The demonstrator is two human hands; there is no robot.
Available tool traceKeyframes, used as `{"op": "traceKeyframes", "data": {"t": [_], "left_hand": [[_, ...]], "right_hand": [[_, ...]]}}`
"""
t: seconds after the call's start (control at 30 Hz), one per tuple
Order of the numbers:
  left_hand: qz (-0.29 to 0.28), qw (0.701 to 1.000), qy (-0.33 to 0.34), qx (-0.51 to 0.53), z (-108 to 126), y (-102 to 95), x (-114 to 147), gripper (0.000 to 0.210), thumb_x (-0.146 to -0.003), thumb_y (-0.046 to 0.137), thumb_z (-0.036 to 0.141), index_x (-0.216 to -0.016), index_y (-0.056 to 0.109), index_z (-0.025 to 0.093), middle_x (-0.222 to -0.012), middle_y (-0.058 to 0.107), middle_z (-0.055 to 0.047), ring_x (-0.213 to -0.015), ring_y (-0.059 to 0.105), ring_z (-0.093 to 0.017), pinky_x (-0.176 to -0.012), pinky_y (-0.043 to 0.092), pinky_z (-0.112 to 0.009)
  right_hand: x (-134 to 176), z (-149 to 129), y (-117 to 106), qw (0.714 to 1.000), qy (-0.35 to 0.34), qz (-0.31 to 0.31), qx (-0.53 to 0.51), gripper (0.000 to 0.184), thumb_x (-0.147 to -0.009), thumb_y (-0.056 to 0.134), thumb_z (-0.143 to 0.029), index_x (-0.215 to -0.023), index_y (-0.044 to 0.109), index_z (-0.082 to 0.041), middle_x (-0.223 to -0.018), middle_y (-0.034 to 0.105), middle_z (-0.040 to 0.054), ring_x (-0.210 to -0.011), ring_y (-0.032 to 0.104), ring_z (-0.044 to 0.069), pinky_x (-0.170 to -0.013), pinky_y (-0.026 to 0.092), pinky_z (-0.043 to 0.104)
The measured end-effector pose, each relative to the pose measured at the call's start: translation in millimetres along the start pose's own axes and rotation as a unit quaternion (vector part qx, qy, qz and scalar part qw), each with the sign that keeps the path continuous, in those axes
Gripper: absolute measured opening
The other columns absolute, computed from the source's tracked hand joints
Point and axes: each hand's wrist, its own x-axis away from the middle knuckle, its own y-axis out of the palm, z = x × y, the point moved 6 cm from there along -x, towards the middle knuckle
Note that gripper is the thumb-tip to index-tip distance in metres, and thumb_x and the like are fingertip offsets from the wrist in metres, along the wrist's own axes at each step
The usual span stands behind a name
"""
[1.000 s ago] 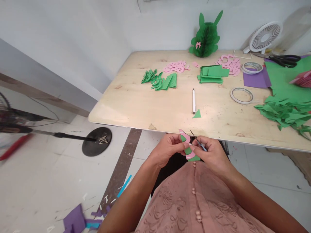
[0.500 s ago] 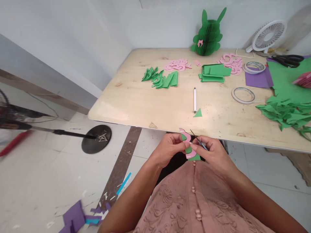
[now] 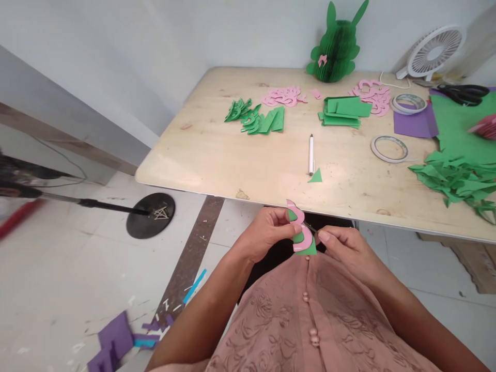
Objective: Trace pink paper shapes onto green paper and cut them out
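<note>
In front of my lap, just off the table's near edge, my left hand [image 3: 276, 231] pinches a pink curved paper piece [image 3: 307, 238] laid over green paper [image 3: 311, 248]. My right hand [image 3: 341, 247] is closed on slim, dark-bladed scissors [image 3: 310, 226]. Their blades reach to the right edge of the papers, and the fingers hide the handles. Beyond the hands, a white pen [image 3: 311, 155] and a green paper scrap [image 3: 316, 176] lie on the table [image 3: 194, 160].
Green cut pieces [image 3: 251, 120], pink cut-outs [image 3: 284, 96] and green strips [image 3: 344, 111] lie farther back. A green honeycomb paper figure [image 3: 336, 57] stands by the wall. Tape rolls [image 3: 389, 160], black scissors [image 3: 461, 94] and a white fan [image 3: 436, 51] are on the right.
My right hand has drawn back slightly to the right and down, off the papers. The scissors' blades now lie along the papers' right edge. My left hand keeps its pinch.
</note>
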Motion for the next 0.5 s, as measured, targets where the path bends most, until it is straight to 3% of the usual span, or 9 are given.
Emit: {"op": "traceKeyframes", "data": {"t": [0.5], "left_hand": [[-0.005, 1.0, 0.004, -0.011, 3.5, 2.9, 0.0, 0.023, -0.062, 0.077, 0.031, -0.061, 0.062, 0.013, -0.063, 0.057, 0.0, -0.059, 0.05, -0.009, -0.061, 0.04, -0.023]], "right_hand": [[0.7, -2.5, 1.4, 1.0, 0.008, -0.005, 0.017, 0.046, -0.09, 0.043, -0.053, -0.061, 0.053, -0.018, -0.056, 0.038, -0.0026, -0.052, 0.029, 0.011, -0.048, 0.025, 0.025]]}}
